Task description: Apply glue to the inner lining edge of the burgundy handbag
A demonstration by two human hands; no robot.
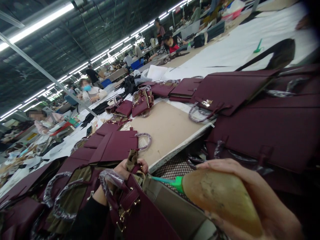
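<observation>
My right hand is wrapped round a yellowish squeeze bottle with a green nozzle. The nozzle tip points into the open top of a maroon handbag at the bottom of the view. My left hand, in a black sleeve, grips the bag's upper edge and its olive lining. The bag's plastic-wrapped handle curves beside my left wrist.
Many more maroon handbags lie around: a stack on the left, large ones on the right, small ones further back. A brown board lies between them. Several other people sit at long tables behind.
</observation>
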